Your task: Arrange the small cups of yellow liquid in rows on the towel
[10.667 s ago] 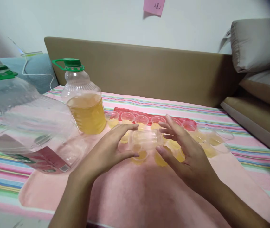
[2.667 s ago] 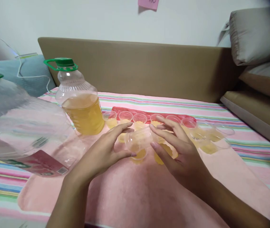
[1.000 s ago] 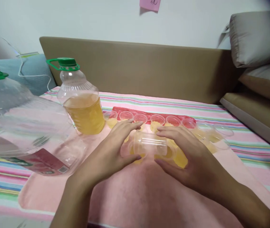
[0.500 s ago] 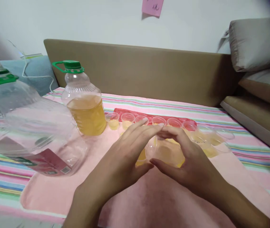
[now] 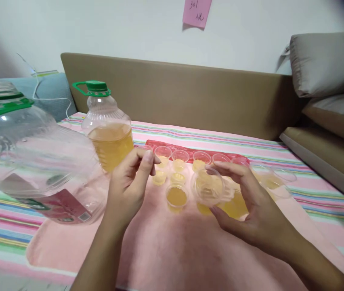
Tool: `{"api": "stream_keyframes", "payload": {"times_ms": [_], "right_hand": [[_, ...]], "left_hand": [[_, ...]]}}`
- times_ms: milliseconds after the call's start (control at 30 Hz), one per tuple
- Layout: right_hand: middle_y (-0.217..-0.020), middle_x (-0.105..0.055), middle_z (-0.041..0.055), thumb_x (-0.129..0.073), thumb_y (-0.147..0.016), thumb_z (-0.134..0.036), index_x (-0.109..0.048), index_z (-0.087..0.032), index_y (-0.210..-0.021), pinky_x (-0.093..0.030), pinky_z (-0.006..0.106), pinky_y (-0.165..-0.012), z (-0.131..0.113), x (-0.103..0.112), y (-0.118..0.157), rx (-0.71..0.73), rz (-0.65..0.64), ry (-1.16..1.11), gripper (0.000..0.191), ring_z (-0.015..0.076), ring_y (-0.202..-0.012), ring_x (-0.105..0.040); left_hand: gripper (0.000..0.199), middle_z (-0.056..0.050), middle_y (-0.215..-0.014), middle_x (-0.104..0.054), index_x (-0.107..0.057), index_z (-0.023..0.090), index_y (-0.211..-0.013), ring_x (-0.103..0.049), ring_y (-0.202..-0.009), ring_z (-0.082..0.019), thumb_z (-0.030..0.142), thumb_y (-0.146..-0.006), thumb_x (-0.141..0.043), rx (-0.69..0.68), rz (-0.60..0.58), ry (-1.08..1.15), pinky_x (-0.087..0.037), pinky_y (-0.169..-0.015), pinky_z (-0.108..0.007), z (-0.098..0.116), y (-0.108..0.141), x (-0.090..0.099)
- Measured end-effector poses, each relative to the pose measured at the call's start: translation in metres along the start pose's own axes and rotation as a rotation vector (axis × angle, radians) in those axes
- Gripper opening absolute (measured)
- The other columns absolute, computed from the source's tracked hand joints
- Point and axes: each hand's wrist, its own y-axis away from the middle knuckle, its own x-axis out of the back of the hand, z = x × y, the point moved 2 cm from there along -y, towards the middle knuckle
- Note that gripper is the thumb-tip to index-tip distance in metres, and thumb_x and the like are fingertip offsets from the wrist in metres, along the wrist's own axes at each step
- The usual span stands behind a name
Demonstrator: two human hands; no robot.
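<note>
My right hand (image 5: 247,198) holds a clear plastic cup (image 5: 207,186) on its side, its round opening turned left; behind it the clear shape runs on toward my palm, and I cannot tell whether more cups are nested there. My left hand (image 5: 134,182) is raised to the left, thumb and fingers drawn together, with nothing visible in them. Between and beyond the hands stand small clear cups of yellow liquid, among them a filled cup (image 5: 176,197) at the front. Several more cups form a back row, such as a cup (image 5: 180,161); my right hand hides some others.
A large clear jug (image 5: 32,161) stands close on the left; behind it is a green-capped jug (image 5: 108,137) part full of yellow liquid. A red plastic strip (image 5: 187,150) lies behind the cups. A pink cloth (image 5: 166,250) covers the striped sheet. Cushions (image 5: 326,64) are stacked at right.
My hands were together around the clear cup. My left hand has moved away to the left and its fingers have closed, while the cup stays in my right hand.
</note>
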Motion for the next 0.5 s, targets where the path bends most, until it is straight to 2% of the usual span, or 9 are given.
{"api": "stream_keyframes", "payload": {"times_ms": [167,300,400,500], "right_hand": [[-0.151,-0.054,0.0066,-0.077,-0.086,-0.025,-0.044,-0.039,-0.154,-0.042,0.059,-0.121,0.008,0.011,0.004,-0.005,0.027,-0.061,0.077,0.0317,-0.139,-0.055],[-0.151,-0.053,0.0073,-0.077,-0.087,-0.026,-0.043,-0.038,-0.158,-0.038,0.061,-0.123,0.014,0.027,0.007,-0.02,0.065,-0.061,0.079,0.0325,-0.141,-0.054],[-0.152,-0.05,0.0084,-0.077,-0.089,-0.027,-0.043,-0.039,-0.159,-0.039,0.063,-0.122,0.019,0.044,0.012,-0.04,0.106,-0.067,0.079,0.0339,-0.141,-0.055],[-0.15,-0.051,0.0096,-0.077,-0.09,-0.027,-0.044,-0.037,-0.158,-0.038,0.064,-0.122,0.028,0.063,0.02,-0.038,0.169,-0.066,0.077,0.0343,-0.141,-0.054]], "left_hand": [[0.036,0.002,-0.069,-0.05,-0.063,0.024,-0.08,-0.047,-0.066,-0.015,0.044,-0.109,-0.056,0.017,-0.014,0.093,-0.037,-0.063,-0.032,-0.002,0.003,0.0],[0.046,0.003,-0.06,-0.047,-0.056,0.022,-0.069,-0.043,-0.056,-0.013,0.044,-0.11,-0.053,0.069,-0.158,0.209,-0.033,-0.056,-0.031,0.002,0.009,-0.013],[0.054,0.002,-0.055,-0.05,-0.051,0.021,-0.063,-0.045,-0.051,-0.011,0.048,-0.11,-0.047,0.147,-0.423,0.238,-0.034,-0.053,-0.028,0.017,0.026,-0.038],[0.055,0.001,-0.057,-0.055,-0.053,0.021,-0.066,-0.052,-0.053,-0.012,0.052,-0.11,-0.041,0.211,-0.806,0.235,-0.039,-0.054,-0.028,0.032,0.057,-0.071]]}}
